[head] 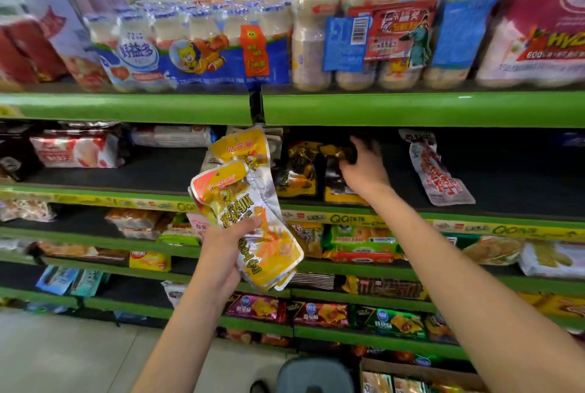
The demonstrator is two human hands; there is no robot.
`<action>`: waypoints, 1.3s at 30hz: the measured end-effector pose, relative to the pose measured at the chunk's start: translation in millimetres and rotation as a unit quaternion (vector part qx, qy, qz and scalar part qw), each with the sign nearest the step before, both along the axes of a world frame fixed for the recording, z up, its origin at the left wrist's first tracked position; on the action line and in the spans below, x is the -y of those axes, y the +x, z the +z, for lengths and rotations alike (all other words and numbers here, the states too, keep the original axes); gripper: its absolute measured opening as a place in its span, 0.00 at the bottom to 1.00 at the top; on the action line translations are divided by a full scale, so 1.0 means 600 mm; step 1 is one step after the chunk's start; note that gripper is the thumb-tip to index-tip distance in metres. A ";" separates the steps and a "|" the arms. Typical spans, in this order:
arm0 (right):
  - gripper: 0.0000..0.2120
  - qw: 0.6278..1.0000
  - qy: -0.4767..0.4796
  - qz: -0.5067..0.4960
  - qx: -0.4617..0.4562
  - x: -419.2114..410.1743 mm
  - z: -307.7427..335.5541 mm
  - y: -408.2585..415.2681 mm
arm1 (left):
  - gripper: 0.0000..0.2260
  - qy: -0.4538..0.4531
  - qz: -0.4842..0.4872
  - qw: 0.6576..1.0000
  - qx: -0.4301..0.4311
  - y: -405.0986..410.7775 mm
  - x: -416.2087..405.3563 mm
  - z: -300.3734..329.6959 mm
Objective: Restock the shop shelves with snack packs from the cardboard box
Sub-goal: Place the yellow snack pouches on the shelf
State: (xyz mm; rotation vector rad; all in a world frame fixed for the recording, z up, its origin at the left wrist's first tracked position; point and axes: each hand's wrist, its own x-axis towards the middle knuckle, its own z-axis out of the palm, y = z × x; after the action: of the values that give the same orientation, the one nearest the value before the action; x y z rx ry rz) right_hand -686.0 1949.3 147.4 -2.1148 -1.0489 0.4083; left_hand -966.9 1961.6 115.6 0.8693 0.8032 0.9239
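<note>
My left hand [223,253] grips a fanned bunch of yellow and silver snack packs [253,212] in front of the shelves, their tops pointing up. My right hand [364,167] reaches into the second green shelf [411,213] and holds the top of a black and yellow snack pack [337,182] standing there. Another black and yellow pack [296,171] stands just left of it. The cardboard box [418,376] sits on the floor at the bottom right, with packs showing inside.
A red and white pack [437,171] leans on the same shelf to the right. Bottled drink multipacks [196,44] fill the top shelf. Lower shelves hold assorted snack packs. A grey stool [313,375] stands beside the box.
</note>
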 end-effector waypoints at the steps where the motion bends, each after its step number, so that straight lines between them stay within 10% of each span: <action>1: 0.29 0.999 -0.008 0.017 0.047 0.005 -0.007 -0.001 | 0.15 0.001 0.001 1.000 -0.001 -0.001 -0.003 -0.003; 9: 0.23 0.961 -0.178 0.149 0.149 0.001 -0.021 0.001 | 0.20 0.004 -0.002 1.000 -0.010 0.008 -0.015 -0.010; 20: 0.20 0.973 -0.104 0.155 0.134 0.025 -0.010 -0.019 | 0.20 0.004 -0.005 1.000 -0.015 0.024 -0.009 -0.006; 26: 0.07 0.982 0.143 0.119 -0.017 0.103 0.031 -0.084 | 0.16 0.006 -0.024 1.000 -0.016 0.052 0.007 0.007; 31: 0.24 0.978 0.044 0.202 -0.038 0.165 0.018 -0.153 | 0.13 0.027 -0.038 0.999 -0.014 0.083 0.036 0.012; 39: 0.23 0.981 0.135 0.139 -0.003 0.201 -0.001 -0.153 | 0.18 0.002 -0.048 0.999 0.012 0.126 0.096 0.000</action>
State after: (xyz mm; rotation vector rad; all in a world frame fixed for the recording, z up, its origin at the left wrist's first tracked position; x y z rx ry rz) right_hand -778.0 1828.9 147.0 -1.7325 -1.3233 0.3806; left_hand -891.4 1904.0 115.7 0.8920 0.7335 0.8505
